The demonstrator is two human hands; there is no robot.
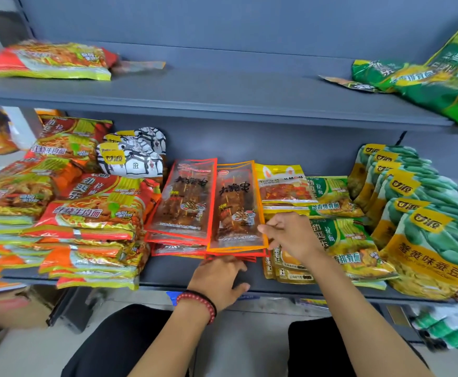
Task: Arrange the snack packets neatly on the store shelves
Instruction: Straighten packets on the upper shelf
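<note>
**Packets.** A flat, clear, orange-bordered packet of brown skewered snack is shown lying face up on top of a stack on the lower grey metal shelf. It is printed with black characters and a small pale label. A similar red-bordered packet is laid against its left edge, slightly tilted. More red-bordered edges are exposed beneath both at the front of the stack.

**Hands.** The right hand is held at the right side of the orange-bordered packet, knuckles up and fingers curled. Its grip is closed as a pinch of thumb and forefinger on that packet's lower right edge. The left hand, with a red bead bracelet at the wrist, is laid palm down just in front of the orange-bordered packet. Its grip is released: the fingers are extended, their tips touching the front edge of the stack, and the thumb is spread to the right.

**Surroundings.** To the left of the orange-bordered packet, beyond the red-bordered one, red-and-yellow noodle packets are piled in stacks. White-and-black pouches are set behind them. Just to its right, a yellow rabbit-eared packet is laid over green-and-yellow noodle packets. Farther right, green-and-yellow bean pouches are ranged in an overlapping row.
</note>
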